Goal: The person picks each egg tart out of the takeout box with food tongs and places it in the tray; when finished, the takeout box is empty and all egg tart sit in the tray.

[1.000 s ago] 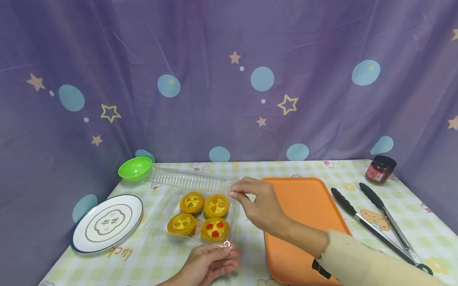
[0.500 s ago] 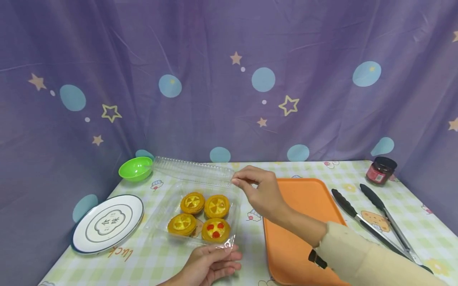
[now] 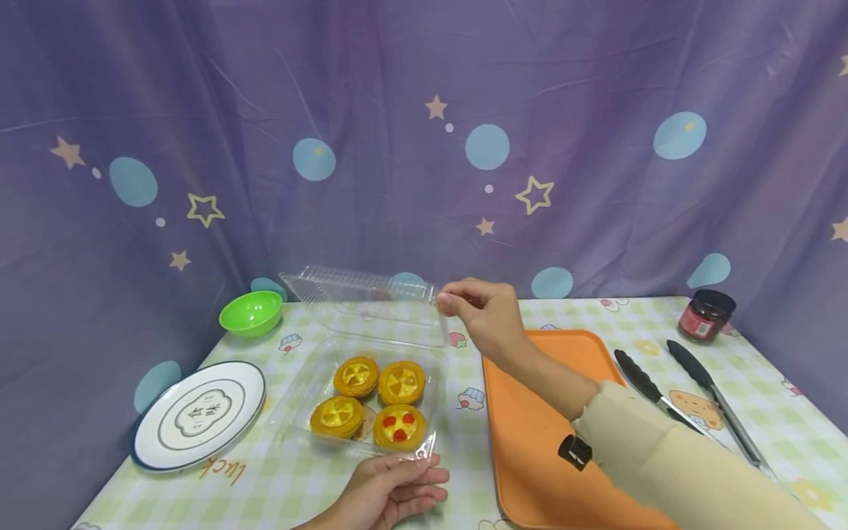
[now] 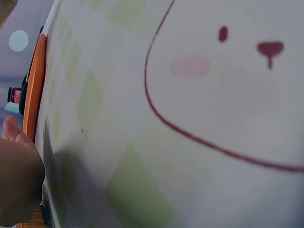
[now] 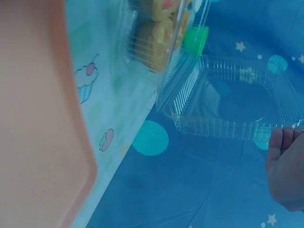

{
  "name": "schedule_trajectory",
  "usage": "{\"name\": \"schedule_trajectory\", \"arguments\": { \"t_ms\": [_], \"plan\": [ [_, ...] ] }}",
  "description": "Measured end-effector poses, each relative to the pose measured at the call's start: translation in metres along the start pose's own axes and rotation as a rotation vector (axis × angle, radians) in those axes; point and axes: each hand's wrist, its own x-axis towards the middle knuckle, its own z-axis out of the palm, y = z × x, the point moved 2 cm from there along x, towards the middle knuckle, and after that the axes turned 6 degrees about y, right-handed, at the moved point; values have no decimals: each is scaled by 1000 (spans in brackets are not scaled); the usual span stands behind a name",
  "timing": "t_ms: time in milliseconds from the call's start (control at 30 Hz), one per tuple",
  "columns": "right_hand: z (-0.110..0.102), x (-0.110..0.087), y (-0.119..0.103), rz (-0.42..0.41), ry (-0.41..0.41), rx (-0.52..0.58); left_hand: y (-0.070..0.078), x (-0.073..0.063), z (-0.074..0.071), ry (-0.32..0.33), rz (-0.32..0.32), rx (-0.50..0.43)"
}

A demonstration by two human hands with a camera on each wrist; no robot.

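A clear plastic clamshell container (image 3: 433,383) holds several tarts (image 3: 401,383), one of them with red dots on top. Its lid (image 3: 377,309) stands raised and tilted back at the hinge. With thumb and fingers, my right hand (image 3: 486,316) pinches the lid's right edge; the right wrist view shows the fingers on its ribbed rim. At the front right corner of the base, my left hand (image 3: 391,489) holds the edge, thumb on top. In the left wrist view only part of that hand (image 4: 19,175) appears, without its grip.
An orange tray (image 3: 550,427) lies under my right forearm. Tongs (image 3: 702,397) and a dark-lidded jar (image 3: 706,316) are on the right. To the left are a white plate (image 3: 199,416) and a green bowl (image 3: 252,314). A purple curtain (image 3: 397,147) hangs behind.
My right hand has moved up and slightly away, swinging the lid higher and farther back. My left hand stays at the container's corner, and the tarts have not moved.
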Motion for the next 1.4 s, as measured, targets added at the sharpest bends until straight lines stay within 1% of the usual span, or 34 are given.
{"name": "schedule_trajectory", "arguments": {
  "t_ms": [133, 233, 400, 600, 700, 933, 1067, 1200, 1300, 1400],
  "plan": [
    [1, 10, 4, 52, 18, 50, 0, -1, 0, 2, -5, -3],
    [1, 18, 8, 94, 33, 63, 0, -1, 0, 2, -8, -5],
    [0, 34, 16, 187, 64, 89, 0, -1, 0, 4, -11, -8],
    [-1, 52, 27, 281, 122, 154, 0, -1, -1, 11, -16, -13],
    [-2, 58, 33, 305, 142, 171, 0, -1, 0, 15, -19, -11],
    [-7, 69, 48, 332, 182, 192, -1, -1, 1, 21, -29, -7],
    [-8, 74, 53, 358, 203, 202, -1, -1, 0, 15, -32, -8],
    [-6, 79, 56, 380, 230, 247, 0, 0, 0, 8, -24, -3],
    [-4, 81, 59, 380, 245, 271, 0, 0, 0, 8, -21, 0],
    [-3, 80, 66, 400, 258, 262, 0, 1, 0, 6, -17, -2]
  ]
}}
